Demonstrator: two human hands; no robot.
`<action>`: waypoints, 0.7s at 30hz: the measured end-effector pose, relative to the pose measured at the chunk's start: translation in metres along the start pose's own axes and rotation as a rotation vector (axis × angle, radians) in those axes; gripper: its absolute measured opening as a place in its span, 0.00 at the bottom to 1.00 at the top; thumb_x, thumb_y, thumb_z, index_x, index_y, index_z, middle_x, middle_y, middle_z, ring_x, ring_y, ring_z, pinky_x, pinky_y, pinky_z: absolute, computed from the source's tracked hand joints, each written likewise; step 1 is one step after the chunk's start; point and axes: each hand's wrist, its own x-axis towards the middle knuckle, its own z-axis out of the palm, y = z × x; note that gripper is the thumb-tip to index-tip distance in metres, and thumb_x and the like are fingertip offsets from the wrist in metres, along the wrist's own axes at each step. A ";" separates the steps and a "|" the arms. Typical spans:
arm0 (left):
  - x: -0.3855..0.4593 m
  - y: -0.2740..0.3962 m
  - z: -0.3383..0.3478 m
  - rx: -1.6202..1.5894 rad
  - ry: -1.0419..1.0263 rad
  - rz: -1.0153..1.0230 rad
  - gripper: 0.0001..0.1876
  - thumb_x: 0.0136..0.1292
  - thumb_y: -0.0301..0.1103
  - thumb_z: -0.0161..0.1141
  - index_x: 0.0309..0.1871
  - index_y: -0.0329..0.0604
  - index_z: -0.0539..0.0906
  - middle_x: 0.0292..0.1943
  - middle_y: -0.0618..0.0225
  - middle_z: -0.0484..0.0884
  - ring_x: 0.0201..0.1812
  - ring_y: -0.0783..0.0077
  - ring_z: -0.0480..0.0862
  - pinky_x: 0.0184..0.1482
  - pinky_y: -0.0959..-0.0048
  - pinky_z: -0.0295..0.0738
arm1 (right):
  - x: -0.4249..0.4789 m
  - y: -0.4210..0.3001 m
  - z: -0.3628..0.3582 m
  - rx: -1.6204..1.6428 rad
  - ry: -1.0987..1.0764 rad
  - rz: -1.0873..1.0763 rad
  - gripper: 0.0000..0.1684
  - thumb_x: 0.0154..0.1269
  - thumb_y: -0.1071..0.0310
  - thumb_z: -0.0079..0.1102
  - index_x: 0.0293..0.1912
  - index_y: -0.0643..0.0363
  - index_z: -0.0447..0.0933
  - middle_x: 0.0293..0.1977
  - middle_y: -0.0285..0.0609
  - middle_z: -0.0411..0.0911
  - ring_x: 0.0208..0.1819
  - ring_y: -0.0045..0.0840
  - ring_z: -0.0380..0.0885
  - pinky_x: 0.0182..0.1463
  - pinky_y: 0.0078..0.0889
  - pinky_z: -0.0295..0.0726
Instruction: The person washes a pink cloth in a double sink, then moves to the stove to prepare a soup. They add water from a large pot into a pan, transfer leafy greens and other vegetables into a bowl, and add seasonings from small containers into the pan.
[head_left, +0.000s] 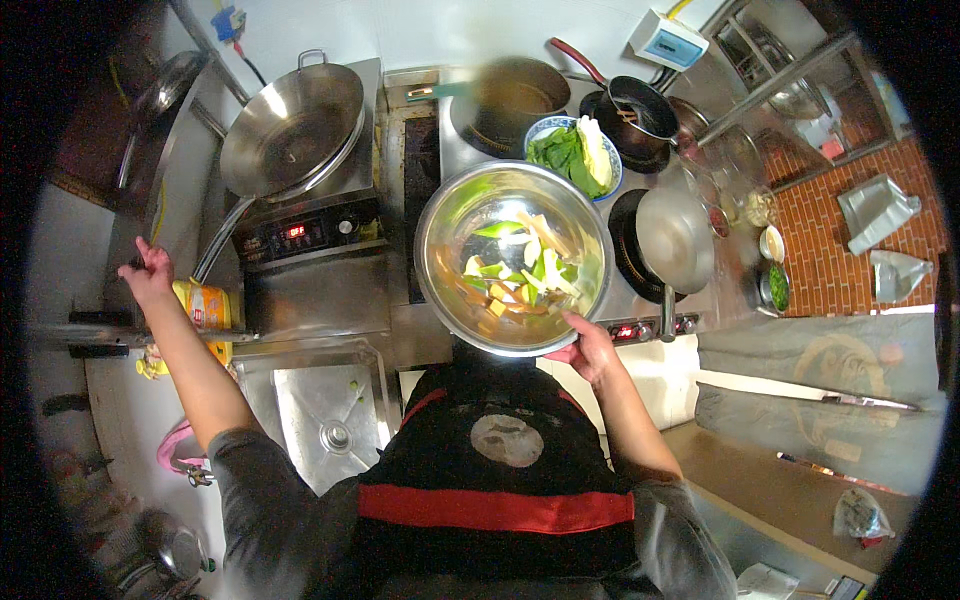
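Observation:
My right hand (590, 349) grips the lower right rim of a wide stainless steel mixing bowl (448, 232). In the bowl lie cut green and white vegetable pieces (536, 259) and small yellow-orange chunks (497, 300). Stretched far to the left, my left hand (150, 271) has its fingers spread and holds nothing. Just below it in the picture is a plastic bottle with a yellow label (204, 304), partly covered by my forearm. A blue-and-white bowl (531, 142) of leafy greens (564, 157) sits beyond the steel bowl.
A large steel wok (296, 135) rests on the left induction cooker (300, 232). Around the right-hand hob stand a pot (521, 94), a dark frying pan (643, 105) and a steel pan (675, 240). A sink (330, 405) is at lower left. Small dishes (772, 244) line the right.

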 end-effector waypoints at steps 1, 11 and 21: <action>-0.017 -0.009 0.008 0.011 0.046 -0.010 0.38 0.69 0.69 0.39 0.52 0.37 0.79 0.40 0.63 0.87 0.25 0.68 0.71 0.29 0.71 0.69 | 0.001 0.001 0.004 0.050 -0.023 -0.002 0.21 0.70 0.66 0.52 0.56 0.72 0.68 0.42 0.53 0.82 0.37 0.36 0.86 0.36 0.36 0.91; -0.293 -0.188 0.041 0.358 -0.120 -0.348 0.13 0.73 0.45 0.53 0.48 0.48 0.81 0.27 0.80 0.83 0.21 0.86 0.74 0.22 0.84 0.69 | -0.086 -0.084 -0.020 0.119 0.302 -0.549 0.10 0.59 0.78 0.52 0.41 0.68 0.73 0.30 0.41 0.77 0.24 0.23 0.75 0.20 0.25 0.71; -0.421 -0.370 0.095 0.646 -0.170 -0.528 0.10 0.72 0.40 0.56 0.44 0.44 0.79 0.27 0.72 0.82 0.21 0.83 0.75 0.20 0.86 0.67 | -0.074 -0.192 -0.164 -0.410 0.649 -1.005 0.15 0.59 0.75 0.51 0.46 0.72 0.76 0.39 0.46 0.81 0.38 0.30 0.80 0.46 0.30 0.77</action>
